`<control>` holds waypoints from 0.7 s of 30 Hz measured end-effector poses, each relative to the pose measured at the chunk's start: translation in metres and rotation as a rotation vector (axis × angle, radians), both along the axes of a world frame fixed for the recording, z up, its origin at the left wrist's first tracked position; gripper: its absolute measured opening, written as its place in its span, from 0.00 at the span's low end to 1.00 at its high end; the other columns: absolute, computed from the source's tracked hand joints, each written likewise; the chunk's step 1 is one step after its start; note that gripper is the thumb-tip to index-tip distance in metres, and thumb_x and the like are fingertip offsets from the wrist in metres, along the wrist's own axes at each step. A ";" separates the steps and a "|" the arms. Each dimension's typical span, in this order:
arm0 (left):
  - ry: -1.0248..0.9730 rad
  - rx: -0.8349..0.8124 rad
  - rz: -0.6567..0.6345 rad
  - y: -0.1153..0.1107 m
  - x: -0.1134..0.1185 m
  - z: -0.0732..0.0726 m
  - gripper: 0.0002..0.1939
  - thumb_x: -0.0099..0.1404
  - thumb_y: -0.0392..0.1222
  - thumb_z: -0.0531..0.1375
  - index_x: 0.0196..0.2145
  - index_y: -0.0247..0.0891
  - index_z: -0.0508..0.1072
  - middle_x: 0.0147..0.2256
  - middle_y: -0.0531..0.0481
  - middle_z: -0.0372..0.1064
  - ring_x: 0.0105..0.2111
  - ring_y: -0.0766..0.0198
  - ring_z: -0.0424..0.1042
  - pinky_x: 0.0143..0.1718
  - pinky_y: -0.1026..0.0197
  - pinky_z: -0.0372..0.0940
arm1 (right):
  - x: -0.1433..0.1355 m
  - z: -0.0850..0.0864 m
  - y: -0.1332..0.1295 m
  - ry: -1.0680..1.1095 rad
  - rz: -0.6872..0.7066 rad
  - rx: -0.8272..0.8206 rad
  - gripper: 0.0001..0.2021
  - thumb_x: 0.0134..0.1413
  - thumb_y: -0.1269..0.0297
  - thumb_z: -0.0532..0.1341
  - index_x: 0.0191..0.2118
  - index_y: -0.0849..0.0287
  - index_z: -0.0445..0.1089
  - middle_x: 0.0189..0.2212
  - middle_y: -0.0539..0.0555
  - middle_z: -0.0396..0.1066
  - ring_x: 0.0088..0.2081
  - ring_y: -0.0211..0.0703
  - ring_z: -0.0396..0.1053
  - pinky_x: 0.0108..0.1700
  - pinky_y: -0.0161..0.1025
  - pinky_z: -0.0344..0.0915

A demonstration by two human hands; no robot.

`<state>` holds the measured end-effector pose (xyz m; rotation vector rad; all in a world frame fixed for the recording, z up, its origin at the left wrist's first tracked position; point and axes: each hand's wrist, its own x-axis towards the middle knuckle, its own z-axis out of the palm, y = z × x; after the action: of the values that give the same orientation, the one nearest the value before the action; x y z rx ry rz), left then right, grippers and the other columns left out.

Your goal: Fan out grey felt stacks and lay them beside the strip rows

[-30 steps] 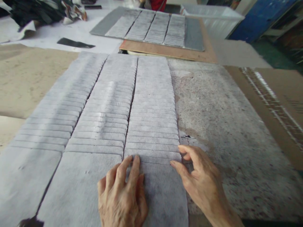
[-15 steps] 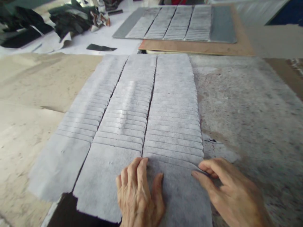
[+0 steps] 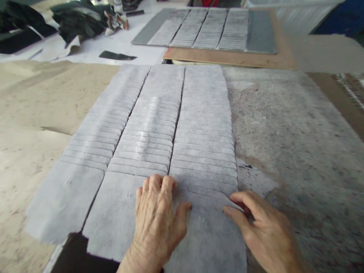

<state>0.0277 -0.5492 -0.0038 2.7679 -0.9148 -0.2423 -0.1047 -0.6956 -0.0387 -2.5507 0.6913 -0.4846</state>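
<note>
Three columns of overlapping pale grey, felt-like pieces lie in front of me, each piece set back from the one below like shingles. At the near end of the right column, my right hand [image 3: 261, 227] pinches the right edge of the front grey piece [image 3: 210, 235] between thumb and fingers, lifting that edge slightly. My left hand [image 3: 159, 220] rests on the grey pieces near the gap between the middle column [image 3: 145, 151] and the right column [image 3: 204, 151], fingers bent down, thumb apart. The left column [image 3: 91, 144] lies untouched by either hand.
Farther back, a grey board [image 3: 260, 38] carries more overlapping grey strips and rests on a brown board [image 3: 227, 57]. Dark scraps [image 3: 76, 22] are heaped at the back left. Brown paper [image 3: 34, 106] covers the left side; a stained grey surface [image 3: 284, 125] extends right.
My left hand has slid slightly forward and left over the pieces. My right hand still pinches the right edge. The whole view has shifted a little.
</note>
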 end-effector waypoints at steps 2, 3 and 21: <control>0.008 -0.014 0.022 -0.001 0.000 0.001 0.13 0.52 0.45 0.61 0.34 0.40 0.63 0.35 0.49 0.61 0.38 0.57 0.60 0.40 0.51 0.60 | 0.001 0.001 0.000 -0.008 -0.008 -0.002 0.11 0.56 0.58 0.52 0.28 0.57 0.64 0.22 0.47 0.66 0.24 0.34 0.66 0.24 0.32 0.61; 0.004 -0.026 0.021 -0.001 0.000 0.000 0.14 0.53 0.45 0.61 0.36 0.40 0.63 0.37 0.49 0.61 0.38 0.57 0.60 0.41 0.51 0.60 | 0.002 0.002 0.000 -0.014 -0.005 -0.006 0.12 0.56 0.57 0.52 0.27 0.57 0.64 0.22 0.47 0.66 0.24 0.34 0.66 0.23 0.31 0.61; 0.078 0.060 0.004 -0.012 0.011 0.008 0.13 0.48 0.42 0.63 0.30 0.40 0.62 0.34 0.51 0.62 0.37 0.57 0.61 0.38 0.52 0.59 | 0.002 -0.001 0.002 0.002 -0.044 -0.043 0.15 0.57 0.54 0.51 0.27 0.57 0.64 0.23 0.47 0.67 0.24 0.34 0.66 0.22 0.32 0.60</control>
<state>0.0385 -0.5614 0.0041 2.7920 -0.8966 -0.3801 -0.1027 -0.6934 -0.0400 -2.5811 0.7462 -0.5172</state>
